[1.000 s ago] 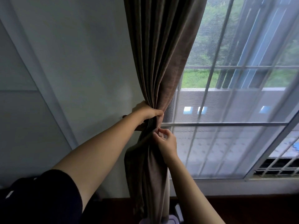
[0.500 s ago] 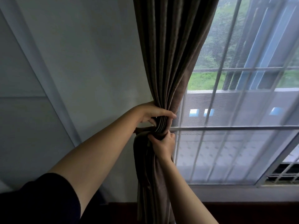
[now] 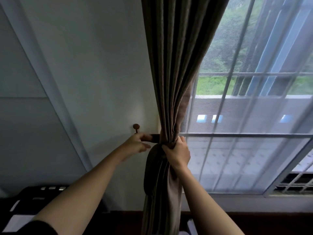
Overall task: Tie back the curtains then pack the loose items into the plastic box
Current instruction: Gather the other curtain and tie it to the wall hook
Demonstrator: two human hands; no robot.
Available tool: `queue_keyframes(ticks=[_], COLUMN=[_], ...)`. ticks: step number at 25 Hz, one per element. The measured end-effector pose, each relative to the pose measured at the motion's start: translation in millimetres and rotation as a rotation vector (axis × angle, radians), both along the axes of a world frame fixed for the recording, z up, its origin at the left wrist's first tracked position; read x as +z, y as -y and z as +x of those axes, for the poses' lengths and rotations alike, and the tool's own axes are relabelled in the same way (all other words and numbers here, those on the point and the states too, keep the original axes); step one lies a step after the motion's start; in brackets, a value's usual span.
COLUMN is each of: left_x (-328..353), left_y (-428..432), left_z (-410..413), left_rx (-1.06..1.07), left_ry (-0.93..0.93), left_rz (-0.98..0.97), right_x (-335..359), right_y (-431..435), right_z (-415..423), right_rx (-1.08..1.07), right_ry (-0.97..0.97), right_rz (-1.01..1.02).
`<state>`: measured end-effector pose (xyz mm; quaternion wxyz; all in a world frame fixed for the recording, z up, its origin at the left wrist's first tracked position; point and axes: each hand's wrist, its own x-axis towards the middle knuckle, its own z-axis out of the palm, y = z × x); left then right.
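Gathered curtain (image 3: 172, 82) gripped tight in right hand (image 3: 176, 152); left hand (image 3: 138, 144) pinches the tie strap (image 3: 155, 138), wall hook (image 3: 136, 126) just at its 12 o'clock; strap not yet hooked, so tying looks unfinished; packing all left, box unseen.

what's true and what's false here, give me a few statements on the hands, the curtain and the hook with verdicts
1. The right hand grips the gathered curtain. True.
2. The left hand hangs free, holding nothing. False: it holds the end of the band that wraps the curtain.
3. The hook sits on the wall, left of the curtain. True.
4. The curtain covers the whole window. False: it is bunched at the window's left edge, and the panes show.
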<state>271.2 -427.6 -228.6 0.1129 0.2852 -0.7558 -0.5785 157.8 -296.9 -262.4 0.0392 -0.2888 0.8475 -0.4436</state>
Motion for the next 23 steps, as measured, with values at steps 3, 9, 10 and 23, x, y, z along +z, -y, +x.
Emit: queue_keyframes(ticks=[3,9,10,23], left_x=[-44,-53,-53,-55], left_y=[-19,-48,-50,-56], left_z=[6,-9,-11,-16], left_rx=[-0.096,0.033,0.052,0.052], left_ry=[0.036,-0.097,-0.093,-0.083], left_rz=[-0.098,-0.330,-0.372,-0.378], right_x=[4,18,23,42], right_y=[-6,-12,-12,-2], right_z=[0,-2,-3,6], right_rx=[0.044,0.206,0.222,0.183], right_ry=[-0.003,0.114,0.146,0.147], right_rz=[0.003,-0.025,-0.007,-0.290])
